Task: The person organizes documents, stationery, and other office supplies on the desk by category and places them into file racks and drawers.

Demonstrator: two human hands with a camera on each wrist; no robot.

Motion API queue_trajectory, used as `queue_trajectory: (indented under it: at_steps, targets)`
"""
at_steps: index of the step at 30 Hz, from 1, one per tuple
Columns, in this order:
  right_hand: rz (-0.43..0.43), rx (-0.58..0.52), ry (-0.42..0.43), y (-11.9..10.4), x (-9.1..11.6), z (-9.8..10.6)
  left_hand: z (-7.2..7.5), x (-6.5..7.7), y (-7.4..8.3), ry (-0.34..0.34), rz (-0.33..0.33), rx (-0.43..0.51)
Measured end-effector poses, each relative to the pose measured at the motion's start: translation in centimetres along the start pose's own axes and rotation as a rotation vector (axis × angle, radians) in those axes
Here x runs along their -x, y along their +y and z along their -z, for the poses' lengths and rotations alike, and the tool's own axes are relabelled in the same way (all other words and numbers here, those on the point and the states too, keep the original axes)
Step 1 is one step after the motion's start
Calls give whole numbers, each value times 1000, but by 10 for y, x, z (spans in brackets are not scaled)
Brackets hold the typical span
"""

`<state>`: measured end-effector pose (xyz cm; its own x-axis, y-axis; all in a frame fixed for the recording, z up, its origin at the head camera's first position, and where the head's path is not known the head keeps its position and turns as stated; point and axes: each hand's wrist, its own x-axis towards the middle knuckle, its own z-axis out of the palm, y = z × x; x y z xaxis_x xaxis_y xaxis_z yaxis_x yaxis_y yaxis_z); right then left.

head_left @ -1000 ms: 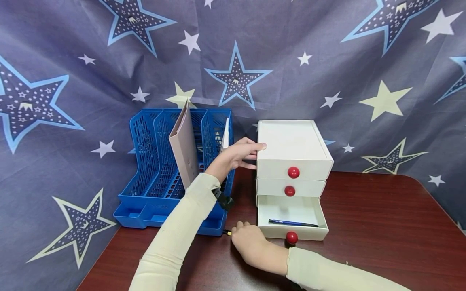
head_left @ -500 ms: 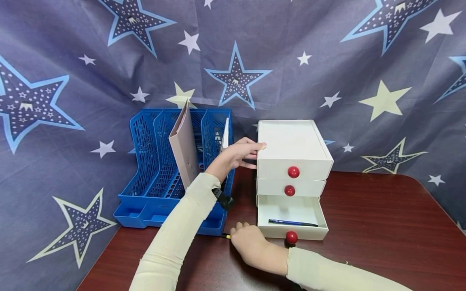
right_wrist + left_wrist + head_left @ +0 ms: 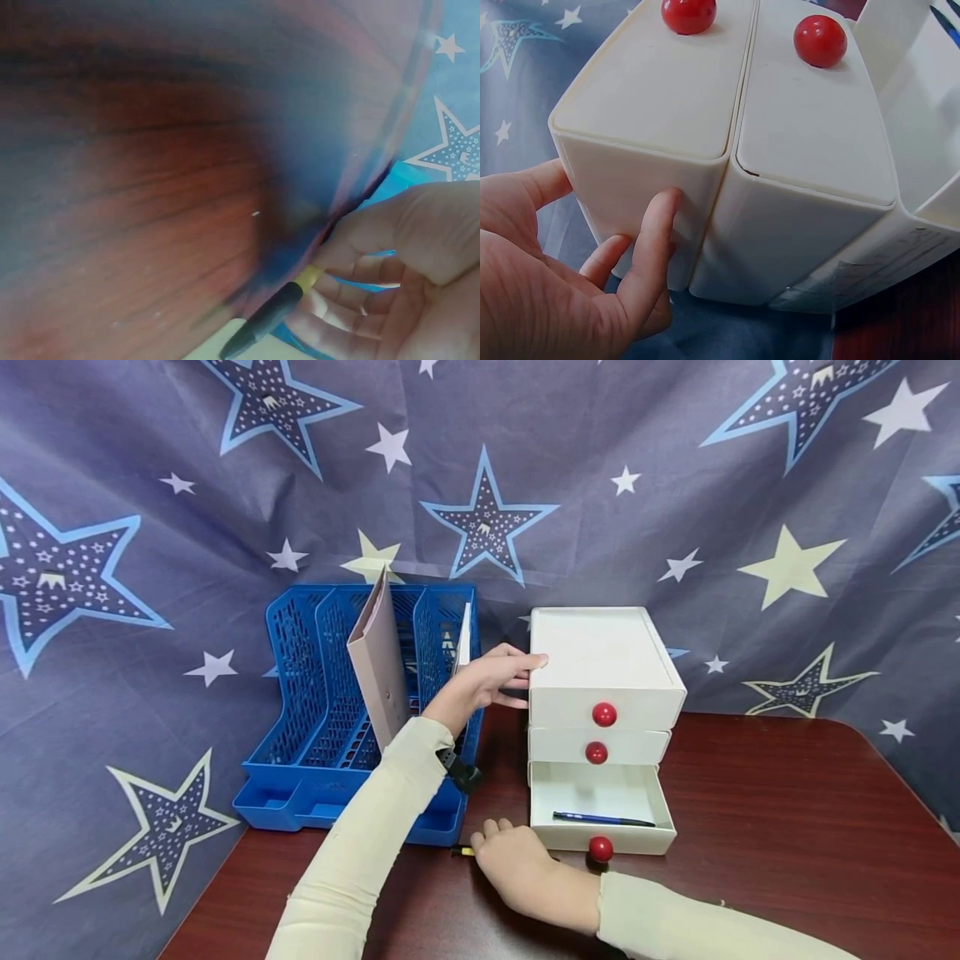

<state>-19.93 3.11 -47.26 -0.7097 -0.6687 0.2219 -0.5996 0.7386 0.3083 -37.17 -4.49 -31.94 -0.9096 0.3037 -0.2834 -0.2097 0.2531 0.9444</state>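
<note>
In the head view my left hand (image 3: 498,675) rests on the left side of a white drawer unit (image 3: 600,647), thumb at its top edge. The left wrist view has its fingers spread against the side wall of the unit (image 3: 641,180). Low in front of the unit, my right hand (image 3: 517,864) pinches a slim yellow-and-black pen (image 3: 461,852) just above the table. Its black tapered end (image 3: 262,322) shows in the right wrist view; the palm hides the middle. A blue pen (image 3: 603,819) lies in the pulled-out bottom drawer (image 3: 600,785).
Left of the unit stands a blue file organizer (image 3: 300,693) holding a pinkish folder (image 3: 378,668) and a white item (image 3: 463,639), with small trays along its front. Red knobs (image 3: 604,715) stick out from the drawers. A starry cloth (image 3: 600,543) hangs behind the dark wooden table (image 3: 787,810).
The pen in my right hand has turned slightly, its left end dropping a little toward the table front and away from the organizer's corner. My left hand stays put.
</note>
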Motion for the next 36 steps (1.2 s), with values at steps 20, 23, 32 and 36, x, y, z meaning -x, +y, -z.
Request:
queue_trajectory:
  at_steps: [20, 23, 32, 36]
  targets:
    - [137, 36, 157, 27, 25, 34, 1, 0, -1, -4, -16, -20]
    - [154, 69, 195, 37, 29, 40, 1, 0, -2, -3, -20, -23]
    - [178, 139, 324, 70, 35, 55, 1, 1, -2, 3, -25, -12]
    - [188, 157, 353, 84, 36, 57, 0, 0, -3, 2, -23, -11]
